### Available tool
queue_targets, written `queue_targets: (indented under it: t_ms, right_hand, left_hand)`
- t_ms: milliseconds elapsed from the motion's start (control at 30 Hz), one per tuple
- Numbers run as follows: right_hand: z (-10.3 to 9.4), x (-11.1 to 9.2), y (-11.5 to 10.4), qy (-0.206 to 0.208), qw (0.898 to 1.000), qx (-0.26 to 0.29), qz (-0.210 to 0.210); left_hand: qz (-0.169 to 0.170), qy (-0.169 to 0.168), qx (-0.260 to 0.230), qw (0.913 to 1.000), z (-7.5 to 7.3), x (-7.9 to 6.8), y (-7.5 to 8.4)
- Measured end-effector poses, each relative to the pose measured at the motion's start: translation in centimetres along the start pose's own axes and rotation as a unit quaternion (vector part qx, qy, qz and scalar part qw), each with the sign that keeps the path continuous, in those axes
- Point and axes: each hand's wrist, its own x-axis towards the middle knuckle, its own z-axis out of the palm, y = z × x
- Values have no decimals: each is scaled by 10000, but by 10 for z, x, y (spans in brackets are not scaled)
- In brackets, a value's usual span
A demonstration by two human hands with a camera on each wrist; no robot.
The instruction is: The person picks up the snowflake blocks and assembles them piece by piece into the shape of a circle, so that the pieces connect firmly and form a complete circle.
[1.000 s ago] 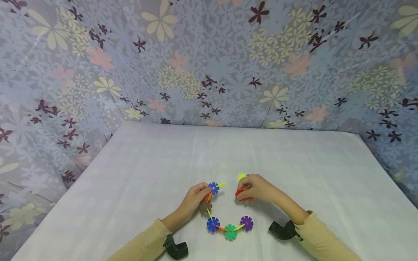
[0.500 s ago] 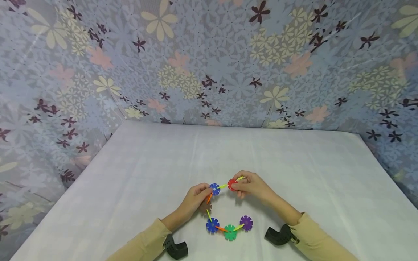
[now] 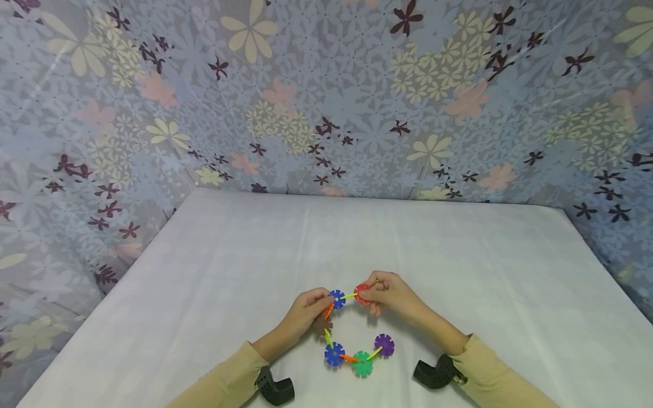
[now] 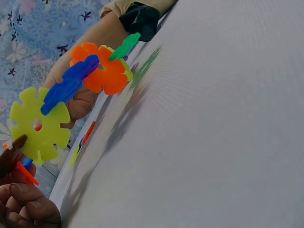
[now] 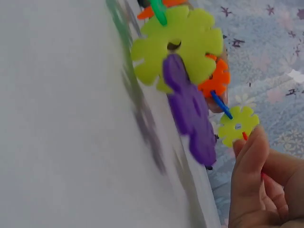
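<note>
A curved chain of notched plastic snowflake discs lies between the hands in the head view. My left hand (image 3: pixel 306 311) pinches the upper blue disc (image 3: pixel 337 299) between thumb and fingers. From its right side an edge-on yellow disc (image 3: pixel 349 296) reaches the red disc (image 3: pixel 362 294), which my right hand (image 3: pixel 395 294) pinches. Below the left hand the chain runs through an orange disc (image 3: pixel 329 311), a partly covered brown disc (image 3: pixel 323 325), a lower blue disc (image 3: pixel 334 354) and a green disc (image 3: pixel 363 363), ending at a purple disc (image 3: pixel 384 345). The right fingers hide pieces attached beyond the red disc.
A white cloth covers the table (image 3: pixel 245 243), with a flowered fabric backdrop (image 3: pixel 326 102) behind and at the sides. Black wrist mounts (image 3: pixel 275 391) hang below both sleeves. Close to the wrist cameras, chain discs such as an orange disc (image 4: pixel 114 80) stand tilted, casting shadows on the cloth.
My right hand has moved left and brought the red disc up to the yellow disc's free end. My left hand keeps its pinch, and the chain has shifted slightly.
</note>
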Motion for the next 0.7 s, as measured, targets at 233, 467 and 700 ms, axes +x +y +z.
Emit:
queue_targets:
  t_ms: [233,467,700]
  right_hand:
    - [2,-2,6,52,9996,-26,-264]
    - [5,-3,9,-25,9990,119,-420]
    - [10,-2,9,1,9990,-140,-416]
  left_hand:
    - [-91,-114,-173,9997,0,-2,2]
    - [-122,-206,-186,9995,0,-2,4]
    - [-225,-149,-222,9994,1,-1,4]
